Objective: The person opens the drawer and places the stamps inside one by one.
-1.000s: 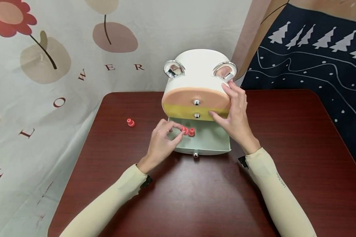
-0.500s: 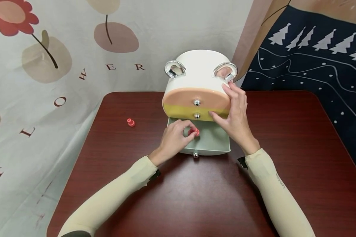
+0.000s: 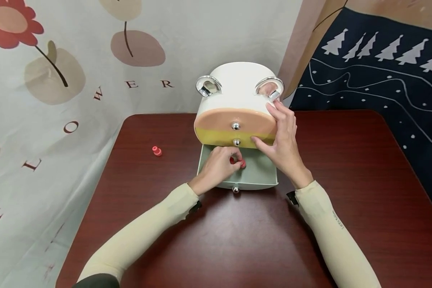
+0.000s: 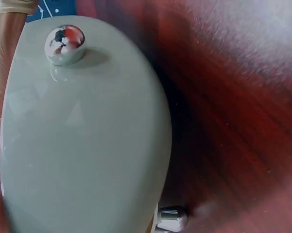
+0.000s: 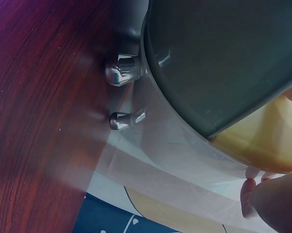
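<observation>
A small white drawer cabinet [image 3: 243,84] has its green bottom drawer [image 3: 261,170] pulled out. Inside that drawer my left hand [image 3: 217,166] pinches at a small red peg-shaped piece [image 3: 243,164] with thumb and index finger. More red shows in the gap behind the fingers, where a second piece is partly hidden. My right hand [image 3: 284,144] rests on the cabinet's right side, thumb on the yellow drawer front [image 3: 216,137], fingers spread along the white side. The left wrist view shows the green drawer's front with its silver knob [image 4: 64,45]; the left fingers are out of sight there.
Another red peg-shaped piece [image 3: 157,151] lies on the dark red-brown table [image 3: 147,192], left of the cabinet. Two silver rings [image 3: 209,86] stick out at the cabinet's upper front. A patterned cloth [image 3: 183,48] hangs behind the table.
My left hand has moved right and deeper over the green drawer, carrying a red piece to beside the other one. My right hand has stayed on the cabinet.
</observation>
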Action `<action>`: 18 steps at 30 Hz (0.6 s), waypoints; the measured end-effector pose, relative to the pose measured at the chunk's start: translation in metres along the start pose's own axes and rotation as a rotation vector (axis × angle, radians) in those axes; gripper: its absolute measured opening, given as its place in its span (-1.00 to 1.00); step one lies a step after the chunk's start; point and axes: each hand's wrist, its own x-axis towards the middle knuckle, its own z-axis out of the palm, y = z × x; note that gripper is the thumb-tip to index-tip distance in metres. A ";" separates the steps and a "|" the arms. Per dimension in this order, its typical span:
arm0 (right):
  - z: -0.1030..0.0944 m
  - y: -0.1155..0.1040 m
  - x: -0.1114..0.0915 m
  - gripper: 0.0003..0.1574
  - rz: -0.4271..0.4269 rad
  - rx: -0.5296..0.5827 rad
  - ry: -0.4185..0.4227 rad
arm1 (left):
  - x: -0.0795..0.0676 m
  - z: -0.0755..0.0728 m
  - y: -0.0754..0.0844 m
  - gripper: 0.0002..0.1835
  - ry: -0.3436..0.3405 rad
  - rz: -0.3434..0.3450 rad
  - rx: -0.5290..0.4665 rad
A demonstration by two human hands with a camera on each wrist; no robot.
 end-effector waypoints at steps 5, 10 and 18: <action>-0.002 0.000 0.000 0.17 0.000 -0.008 -0.009 | 0.008 0.001 0.002 -0.90 -0.048 -0.016 0.044; -0.002 -0.001 0.002 0.16 0.000 -0.005 -0.015 | 0.010 0.003 -0.001 -0.88 -0.049 -0.032 0.052; 0.000 -0.001 0.000 0.16 0.006 0.006 -0.002 | 0.004 0.002 -0.005 -0.91 -0.015 -0.018 0.024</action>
